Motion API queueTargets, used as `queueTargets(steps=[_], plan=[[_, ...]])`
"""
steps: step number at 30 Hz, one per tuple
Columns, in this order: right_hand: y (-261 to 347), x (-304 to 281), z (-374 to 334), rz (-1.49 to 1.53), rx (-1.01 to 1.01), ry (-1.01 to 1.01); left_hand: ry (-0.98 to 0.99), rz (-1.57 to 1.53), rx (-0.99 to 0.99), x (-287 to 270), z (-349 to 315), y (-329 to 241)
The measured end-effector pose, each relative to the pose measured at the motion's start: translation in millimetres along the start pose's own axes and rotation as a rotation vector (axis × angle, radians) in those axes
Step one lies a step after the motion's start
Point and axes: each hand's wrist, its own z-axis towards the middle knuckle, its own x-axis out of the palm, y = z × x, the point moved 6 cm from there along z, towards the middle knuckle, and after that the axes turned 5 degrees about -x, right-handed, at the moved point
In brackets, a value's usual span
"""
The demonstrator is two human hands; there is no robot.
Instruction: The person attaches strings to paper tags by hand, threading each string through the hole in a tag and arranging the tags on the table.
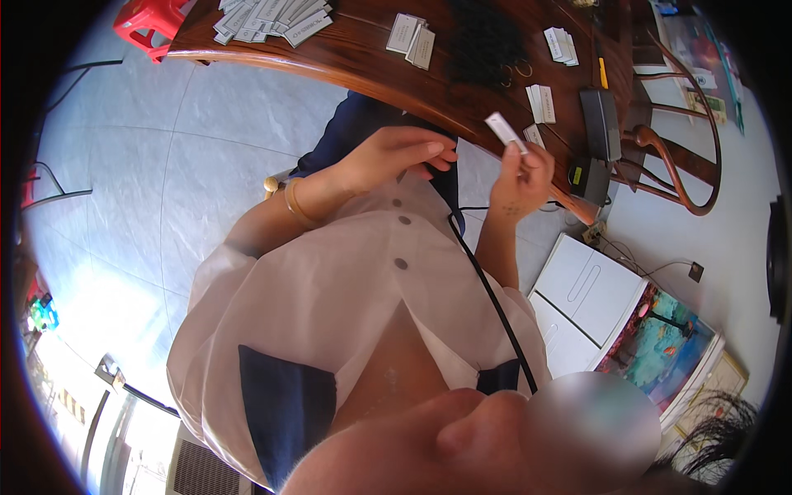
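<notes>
My right hand [525,177] pinches a small white card tag [504,132] between thumb and fingers, holding it up by the table's near edge. My left hand [396,157], with a bangle at the wrist, hovers in front of my shirt. Its fingers are loosely bent and apart, and nothing shows in them. On the brown wooden table [355,70] lies a tangled heap of black cords [487,45]. Short stacks of white tags [541,104] lie near my right hand, with another stack [411,40] left of the cords.
A large pile of tags [272,18] covers the table's far left part. Dark boxes [600,124] and a yellow pen-like stick [603,73] sit on the right. A wooden chair [676,157], white cartons [587,289] and a red stool [148,25] stand around. A black cable [495,289] crosses my shirt.
</notes>
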Motion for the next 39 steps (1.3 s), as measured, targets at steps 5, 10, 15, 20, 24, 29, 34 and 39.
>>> queueTargets(steps=[5, 10, 15, 20, 24, 29, 34, 39], plan=[[46.1, 22.1, -28.2, -0.237, -0.560, 0.191, -0.003, -0.448, -0.020, 6.7, 5.5, 7.6], [36.9, 22.1, -26.9, -0.089, -0.620, 0.348, -0.095, -0.485, -0.046, -5.4, 7.0, 21.6], [-13.4, -25.2, 5.4, -0.655, -0.359, 0.278, -0.123, -0.446, 0.012, -11.5, 3.0, 14.5], [-28.4, -31.1, -6.1, -0.798, -0.418, 0.367, -0.065, -0.401, 0.034, -10.3, 3.4, 16.7], [-18.2, -22.8, -14.8, -0.697, -0.568, 0.319, -0.070, -0.362, 0.025, -8.7, 3.4, 15.4], [2.9, -8.0, -4.2, -0.634, -0.646, 0.224, -0.082, -0.344, 0.030, -10.1, 3.3, 14.5], [4.6, 4.6, 8.2, -0.594, -0.646, 0.096, -0.113, -0.286, 0.045, -11.0, 1.3, 11.9], [5.5, 13.0, 16.1, -0.619, -0.542, 0.188, -0.112, -0.283, 0.071, -15.0, 2.3, 10.9]])
